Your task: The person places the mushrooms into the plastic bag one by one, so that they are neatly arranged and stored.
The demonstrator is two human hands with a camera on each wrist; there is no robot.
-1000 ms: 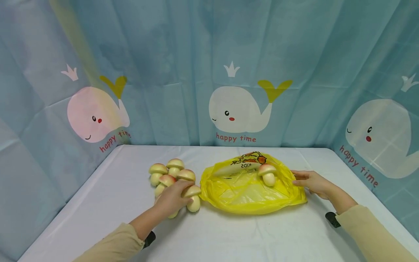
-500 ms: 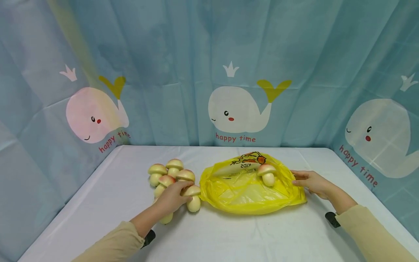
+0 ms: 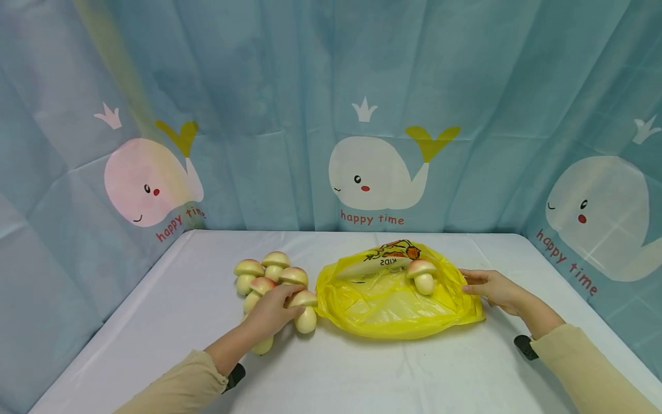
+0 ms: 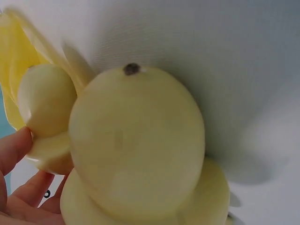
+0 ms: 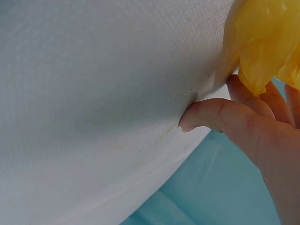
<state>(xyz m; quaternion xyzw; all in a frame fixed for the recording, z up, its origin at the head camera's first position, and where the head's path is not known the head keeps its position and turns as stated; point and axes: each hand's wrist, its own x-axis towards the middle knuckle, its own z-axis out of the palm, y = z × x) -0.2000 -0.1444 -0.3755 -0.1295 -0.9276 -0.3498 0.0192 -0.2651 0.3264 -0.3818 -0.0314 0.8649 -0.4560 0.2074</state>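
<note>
My left hand [image 3: 271,310] pinches a toy mushroom [image 3: 306,320], pale with a rounded cap, at the right side of a group of several like it. In the left wrist view the thumb and fingers press on this mushroom's cap [image 4: 52,152], and another toy mushroom [image 4: 138,140] fills the middle. A yellow plastic bag [image 3: 393,329] lies on its side, mouth toward me, with one toy mushroom [image 3: 424,279] inside. At the bag's right edge rests my right hand [image 3: 499,290]. Its fingers [image 5: 276,103] reach behind the plastic; the thumb stands apart from the bag.
Other toy mushrooms [image 3: 249,270] sit bunched on the white-covered table [image 3: 403,379], left of the bag. Behind the table hangs a blue curtain [image 3: 274,115] with whale prints.
One mushroom under my left wrist has shifted slightly toward me and to the left. The pinched mushroom has barely moved. My right hand and the bag stay in place.
</note>
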